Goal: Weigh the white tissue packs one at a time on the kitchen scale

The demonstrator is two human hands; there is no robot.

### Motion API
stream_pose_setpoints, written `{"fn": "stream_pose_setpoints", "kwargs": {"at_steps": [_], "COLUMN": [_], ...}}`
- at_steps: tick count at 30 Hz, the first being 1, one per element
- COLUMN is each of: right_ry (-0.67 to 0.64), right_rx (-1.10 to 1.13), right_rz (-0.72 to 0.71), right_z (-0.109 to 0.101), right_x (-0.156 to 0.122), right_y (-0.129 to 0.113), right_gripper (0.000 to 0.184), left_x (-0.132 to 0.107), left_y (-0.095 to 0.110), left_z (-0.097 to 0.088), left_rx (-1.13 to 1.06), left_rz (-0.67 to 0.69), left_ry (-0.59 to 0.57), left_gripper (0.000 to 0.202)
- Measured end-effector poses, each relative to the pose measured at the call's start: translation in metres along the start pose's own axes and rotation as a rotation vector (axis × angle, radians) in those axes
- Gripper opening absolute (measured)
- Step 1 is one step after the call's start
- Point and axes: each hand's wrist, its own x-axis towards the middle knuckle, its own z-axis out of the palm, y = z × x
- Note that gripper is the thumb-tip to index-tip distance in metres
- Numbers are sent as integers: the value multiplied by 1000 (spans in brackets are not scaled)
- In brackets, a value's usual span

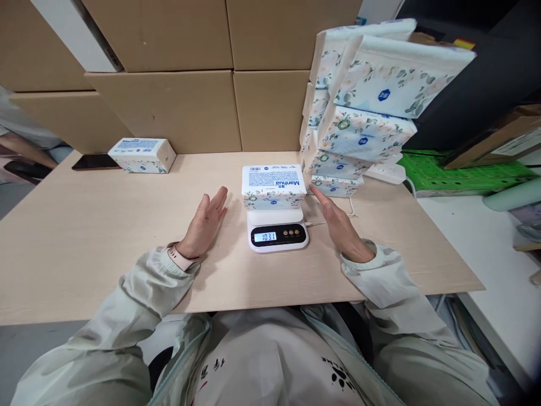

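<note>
Manhua pack (274,189) tops the scale (278,246) at 12 o'clock, display (265,237) reads 1031 (decimal's hard to make out). Left hand (203,223), right hand (339,226): fingers outstretched, empty.

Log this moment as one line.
left hand: open, empty | right hand: open, empty | Manhua pack: on scale | display: lit

Digits "1031" shown on scale display (265,237), decimal point uncertain; "Manhua" printed on centre pack (274,186), left pack (142,155).
</note>
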Motion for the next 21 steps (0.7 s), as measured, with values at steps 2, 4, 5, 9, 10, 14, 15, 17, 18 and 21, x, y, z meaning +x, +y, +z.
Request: {"fn": "stream_pose_setpoints", "kwargs": {"at_steps": [2, 4, 5, 9, 10, 14, 15, 17, 18, 21], "right_ry": [-13, -20, -24, -41, -44, -43, -42, -40, -41, -45], "right_rx": [-4, -8, -9, -7, -7, -22, -23, -13, -4, 20], "right_rz": [3, 6, 8, 13, 15, 10, 10, 25, 40, 69], "right_z": [1, 1, 2, 4, 4, 6, 6, 7, 7, 10], "right_x": [1, 2, 3, 7, 9, 15, 16, 18, 20, 24], "right_y": [2, 3, 4, 6, 6, 5, 4, 4, 5, 6], "right_gripper": [72, 73, 73, 71, 71, 75, 77, 78, 78, 80], "left_x": [1, 3, 4, 7, 9, 13, 14, 16, 17, 20], "left_y": [0, 0, 1, 4, 4, 4, 4, 2, 1, 0], "left_z": [2, 4, 5, 10, 11, 11, 10, 9, 9, 12], "left_rx": [2, 6, 7, 26, 32, 49, 54, 68, 79, 107], "left_rz": [4, 2, 0, 17, 25, 55, 62, 68, 67, 69], "left_ry": [-8, -17, -22, -37, -39, -41, -41, -43, -46, -75], "left_gripper": [77, 77, 76, 76, 76, 77, 77, 78, 78, 79]}}
